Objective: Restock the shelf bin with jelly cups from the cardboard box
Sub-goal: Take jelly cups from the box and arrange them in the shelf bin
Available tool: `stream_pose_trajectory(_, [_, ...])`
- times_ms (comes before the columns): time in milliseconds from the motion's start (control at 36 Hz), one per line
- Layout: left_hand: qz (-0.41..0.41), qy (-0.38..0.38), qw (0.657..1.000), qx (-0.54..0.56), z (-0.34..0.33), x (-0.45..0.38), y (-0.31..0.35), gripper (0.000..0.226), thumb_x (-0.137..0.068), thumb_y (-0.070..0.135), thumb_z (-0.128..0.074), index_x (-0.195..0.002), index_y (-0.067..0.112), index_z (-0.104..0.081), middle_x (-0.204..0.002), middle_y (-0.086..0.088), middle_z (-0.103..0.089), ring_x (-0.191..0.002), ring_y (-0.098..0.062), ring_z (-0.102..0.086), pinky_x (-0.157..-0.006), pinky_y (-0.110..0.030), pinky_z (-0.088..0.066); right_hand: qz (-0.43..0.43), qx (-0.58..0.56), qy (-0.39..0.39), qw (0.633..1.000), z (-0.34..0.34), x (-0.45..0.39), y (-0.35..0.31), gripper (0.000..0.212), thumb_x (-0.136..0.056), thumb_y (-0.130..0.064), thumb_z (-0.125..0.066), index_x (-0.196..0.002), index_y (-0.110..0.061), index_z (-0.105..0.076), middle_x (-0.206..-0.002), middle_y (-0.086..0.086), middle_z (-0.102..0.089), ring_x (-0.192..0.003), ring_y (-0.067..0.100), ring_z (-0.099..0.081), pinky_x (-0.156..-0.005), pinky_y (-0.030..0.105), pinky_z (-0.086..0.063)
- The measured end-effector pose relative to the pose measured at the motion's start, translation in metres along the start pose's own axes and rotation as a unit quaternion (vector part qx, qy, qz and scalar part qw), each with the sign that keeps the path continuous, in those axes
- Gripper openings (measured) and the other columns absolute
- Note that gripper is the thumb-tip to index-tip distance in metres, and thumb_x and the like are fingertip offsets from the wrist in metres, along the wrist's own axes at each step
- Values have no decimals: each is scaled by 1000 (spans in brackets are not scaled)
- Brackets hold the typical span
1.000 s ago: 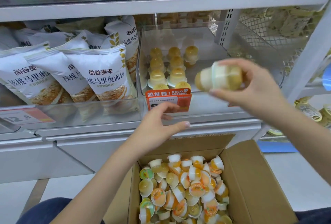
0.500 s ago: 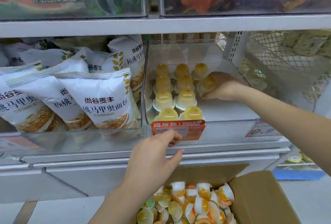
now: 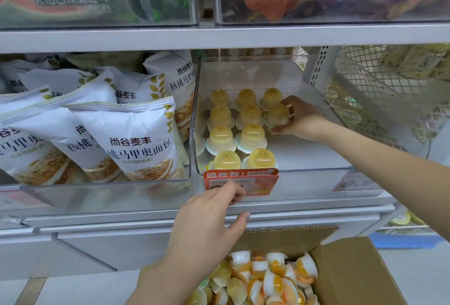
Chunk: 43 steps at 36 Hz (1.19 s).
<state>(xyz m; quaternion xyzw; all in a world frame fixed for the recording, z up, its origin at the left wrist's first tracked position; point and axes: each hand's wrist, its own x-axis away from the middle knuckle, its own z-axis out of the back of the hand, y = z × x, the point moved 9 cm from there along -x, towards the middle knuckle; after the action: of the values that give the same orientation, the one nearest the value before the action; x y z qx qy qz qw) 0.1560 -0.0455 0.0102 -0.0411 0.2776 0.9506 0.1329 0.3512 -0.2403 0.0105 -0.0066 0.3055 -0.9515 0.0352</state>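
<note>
- Shelf bin (image 3: pixel 316 158), clear-walled, sits on the middle shelf. It holds jelly cups in two full columns along its left wall, running from the front lip to near the back.
- A third column has been started: one cup at the back, and a second jelly cup (image 3: pixel 277 116) just in front of it.
- Right hand (image 3: pixel 299 117) is inside the bin with fingers and thumb curled round that second cup. The cup stands dome up, at or very close to the bin floor; contact with the floor is hidden by the hand, so I cannot say it is set down.
- Left hand (image 3: pixel 209 219) is at the bin's front edge. Fingers are curled over the lower edge of the orange price tag (image 3: pixel 255 180), thumb spread out below; it seems to steady the bin front, though the grip itself is partly hidden.
- Cardboard box (image 3: pixel 353 275) stands open below the shelf, at the lower edge of the view, with a loose heap of cups inside.
- Progress, as judged: roughly half the bin floor is covered. The right half and the front of the third column are bare, so many more cups can go in.
- White bread bags (image 3: pixel 136 139) fill the neighbouring bin to the left.
</note>
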Motion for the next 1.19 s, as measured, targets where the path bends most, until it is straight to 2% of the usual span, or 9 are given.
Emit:
stream_pose_trajectory(333, [-19,6,999,-25,-1,3,-1,27,-87,42,-59,-112,34,-51,-106,22,-58,-102,1,-54,-81,-20,-43,-2,-20,12,1000,10,13,2,79,-69,-23,-84,-132,-9,-38,-114,7,-50,-101,26,-56,-80,32,-47])
stream_pose_trajectory(444, [-58,24,995,-79,1,9,0,34,-78,35,-70,-107,29,-54,-100,15,-63,-93,-7,-60,-63,-20,-42,92,4,115,989,50,62,-29,47,-81,-17,-71,-124,-11,-51,-116,11,-57,-103,25,-59,-86,35,-49])
stream_pose_trajectory(556, [-61,-2,996,-71,-8,23,-2,30,-88,36,-60,-115,27,-51,-114,15,-60,-108,-9,-54,-76,-25,-45,215,-5,204,955,64,161,-54,46,-84,-6,-64,-127,-11,-47,-111,1,-54,-97,16,-53,-88,27,-45])
stream_pose_trajectory(639, [-67,-49,992,-96,-29,36,-4,30,-92,36,-52,-121,26,-48,-118,11,-59,-112,-12,-53,-81,-29,-46,278,40,211,936,31,232,-44,40,-87,-13,-57,-124,-12,-45,-112,2,-52,-98,18,-51,-91,24,-39])
stream_pose_trajectory(722, [-79,-115,980,-145,-65,50,-11,27,-94,32,-47,-118,21,-48,-116,6,-58,-107,-17,-53,-77,-31,-46,296,112,112,942,-34,274,-8,40,-84,-14,-60,-121,-16,-47,-113,-2,-54,-104,16,-50,-95,20,-35])
stream_pose_trajectory(833, [-84,-213,948,-222,-127,70,-35,22,-90,17,-46,-111,18,-50,-107,1,-59,-103,-22,-55,-65,-29,-33,157,155,-132,966,-134,293,70,53,-83,-15,-64,-130,-27,-42,-120,-6,-54,-108,16,-55,-83,30,-50])
stream_pose_trajectory(944, [46,-307,928,-207,-178,95,-96,24,-88,10,-48,-111,15,-53,-111,-5,-60,-100,-26,-58,-67,-33,-44,34,201,-334,920,-203,302,115,44,-93,-21,-51,-135,-25,-39,-130,0,-48,-113,21,-50,-82,34,-49])
stream_pose_trajectory(1056, [150,-367,901,-178,-219,133,-149,40,-89,5,-46,-127,15,-44,-123,-9,-54,-108,-28,-57,-80,-37,-49,27,193,-403,894,-258,307,123,47,-93,-17,-52,-138,-22,-40,-134,3,-50,-115,23,-51,-89,42,-49])
stream_pose_trajectory(1194, [150,-381,880,-242,-248,157,-178,53,-85,-2,-50,-133,14,-36,-126,-9,-50,-109,-29,-57,-77,-34,-44,68,142,-417,895,-310,318,108,48,-91,-3,-50,-136,-17,-40,-135,4,-46,-117,23,-48,-84,36,-49])
